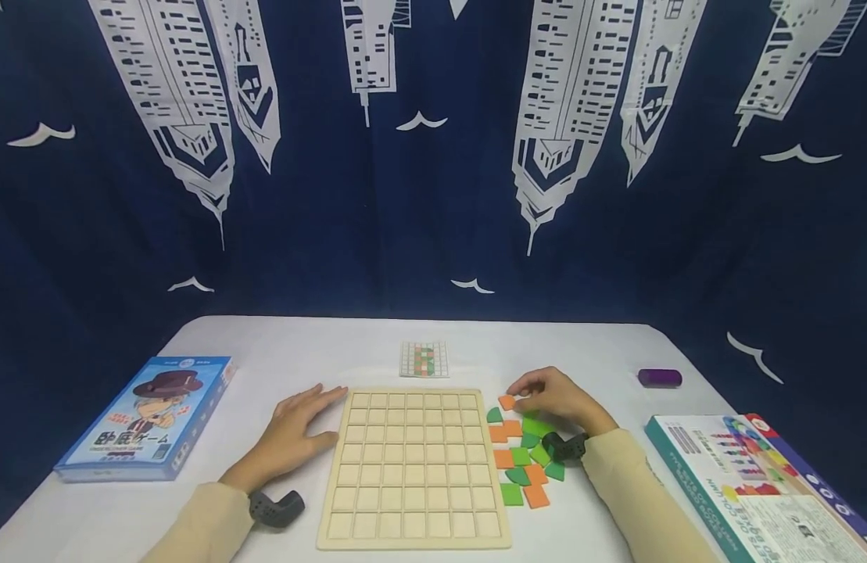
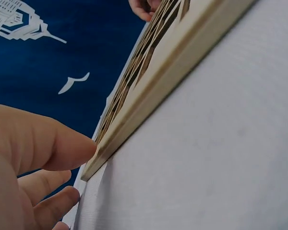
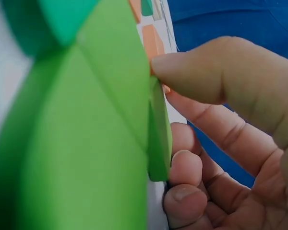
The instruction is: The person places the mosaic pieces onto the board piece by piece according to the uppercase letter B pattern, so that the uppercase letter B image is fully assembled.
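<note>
Hands point(image 1: 292, 432) point(image 1: 558, 400), the board point(image 1: 414, 453) between them

We see a dark blue cloth point(image 1: 433, 219) filling the whole background, its folds faint, printed with white upside-down towers point(image 1: 574, 86) and bird-like marks point(image 1: 42, 133). Before it we find a white table point(image 1: 299, 352) with rounded far corners and a nearly straight back edge, under soft, even light.

The table point(image 1: 560, 352) is viewed forward and down from the head, distantly; the wooden grid board point(image 1: 428, 475) is seen low and close from the left wrist, green tiles point(image 3: 81, 163) closer from the right (both shared with the first).
</note>
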The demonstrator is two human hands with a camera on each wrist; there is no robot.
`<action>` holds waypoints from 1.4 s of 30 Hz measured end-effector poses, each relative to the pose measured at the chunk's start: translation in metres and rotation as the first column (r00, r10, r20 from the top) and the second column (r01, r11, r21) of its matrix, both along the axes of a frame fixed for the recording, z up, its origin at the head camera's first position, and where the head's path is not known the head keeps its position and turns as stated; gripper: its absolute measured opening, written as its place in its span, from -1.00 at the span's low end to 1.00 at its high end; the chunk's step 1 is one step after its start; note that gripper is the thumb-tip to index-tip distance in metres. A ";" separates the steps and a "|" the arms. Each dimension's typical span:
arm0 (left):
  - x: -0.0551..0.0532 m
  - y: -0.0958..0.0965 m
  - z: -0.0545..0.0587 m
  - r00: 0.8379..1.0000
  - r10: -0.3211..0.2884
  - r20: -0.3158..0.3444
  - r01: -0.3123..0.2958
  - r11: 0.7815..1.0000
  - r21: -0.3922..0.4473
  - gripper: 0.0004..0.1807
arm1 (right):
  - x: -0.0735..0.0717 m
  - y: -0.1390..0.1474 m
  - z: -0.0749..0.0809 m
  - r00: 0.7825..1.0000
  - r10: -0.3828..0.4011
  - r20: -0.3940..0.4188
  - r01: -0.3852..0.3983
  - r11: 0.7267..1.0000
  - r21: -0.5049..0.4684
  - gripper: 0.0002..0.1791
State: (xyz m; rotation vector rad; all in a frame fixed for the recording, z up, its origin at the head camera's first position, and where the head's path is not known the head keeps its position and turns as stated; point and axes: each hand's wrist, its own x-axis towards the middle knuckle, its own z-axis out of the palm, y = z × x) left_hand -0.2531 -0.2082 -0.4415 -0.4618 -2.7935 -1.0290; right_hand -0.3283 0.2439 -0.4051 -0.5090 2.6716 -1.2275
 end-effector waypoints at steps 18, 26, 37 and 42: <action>-0.007 -0.006 0.010 0.995 -0.090 -0.036 0.088 0.994 -0.059 -0.23 | -0.015 -0.009 0.009 0.997 -0.074 -0.022 0.077 0.984 0.163 -0.77; -0.007 -0.008 0.003 0.995 -0.092 -0.026 0.090 0.993 -0.081 -0.23 | -0.014 -0.008 0.010 0.998 -0.062 0.010 0.061 0.994 0.088 -0.76; -0.007 -0.008 0.009 0.995 -0.090 -0.033 0.087 0.993 -0.075 -0.23 | -0.017 -0.009 0.017 0.988 -0.075 0.135 0.095 0.983 -0.154 -0.62; -0.008 -0.007 0.006 0.994 -0.104 -0.018 0.102 0.992 -0.080 -0.23 | -0.012 -0.016 0.019 0.963 -0.032 0.266 0.131 0.924 -0.361 -0.64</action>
